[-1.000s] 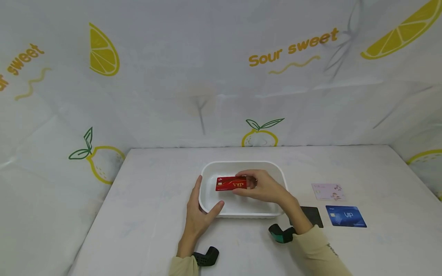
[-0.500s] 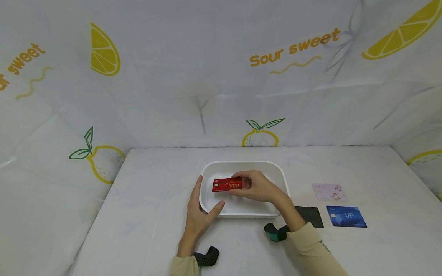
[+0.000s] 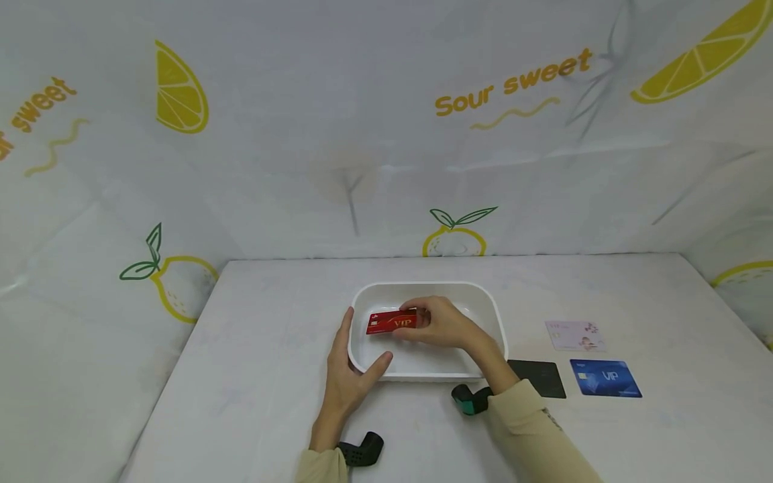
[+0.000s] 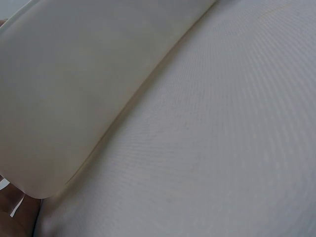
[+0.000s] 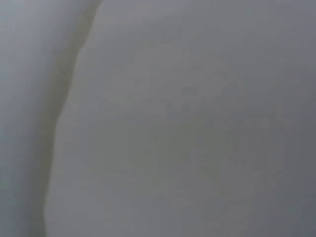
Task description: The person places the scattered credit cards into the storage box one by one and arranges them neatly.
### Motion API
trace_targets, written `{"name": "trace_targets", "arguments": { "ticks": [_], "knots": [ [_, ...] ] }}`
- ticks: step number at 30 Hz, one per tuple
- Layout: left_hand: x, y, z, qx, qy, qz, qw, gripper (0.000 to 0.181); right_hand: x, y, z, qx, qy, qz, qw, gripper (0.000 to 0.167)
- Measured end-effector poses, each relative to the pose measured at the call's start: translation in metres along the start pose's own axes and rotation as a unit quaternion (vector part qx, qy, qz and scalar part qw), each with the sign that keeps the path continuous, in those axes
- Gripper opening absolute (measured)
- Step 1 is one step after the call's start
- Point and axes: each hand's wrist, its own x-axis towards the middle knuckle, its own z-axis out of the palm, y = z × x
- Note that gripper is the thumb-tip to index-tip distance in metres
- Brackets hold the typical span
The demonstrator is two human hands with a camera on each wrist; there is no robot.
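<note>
In the head view my right hand pinches a red VIP card by its right end. The card is over a white rectangular tray, in its left half; whether it touches the floor of the tray cannot be told. My left hand rests against the tray's near left corner, fingers straight along the left side and thumb spread over the front rim. In the left wrist view, the tray's outer wall fills the upper left, with part of the fingers at the lower left. The right wrist view shows only blurred white surfaces.
Right of the tray lie a black card, a blue VIP card and a pink card. The right forearm passes close to the black card. All stand on a white-covered table, with a lemon-print cloth behind.
My right hand has shifted slightly left with the red card, which now sits nearer the tray's left side. More of the black card shows. The left hand has kept its place.
</note>
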Motion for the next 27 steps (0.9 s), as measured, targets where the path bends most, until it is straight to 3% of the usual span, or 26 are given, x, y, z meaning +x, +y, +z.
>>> {"name": "trace_targets", "arguments": {
  "ticks": [17, 27],
  "knots": [
    [0.0, 0.001, 0.0, -0.007, -0.003, -0.013, 0.9999, 0.097, 0.009, 0.008, 0.01, 0.002, -0.011, 0.03, 0.9995, 0.051],
    [0.001, 0.0, 0.0, -0.007, -0.002, -0.006, 1.0, 0.097, 0.011, 0.009, 0.012, -0.013, -0.006, 0.033, 0.9993, 0.051]
  ]
}}
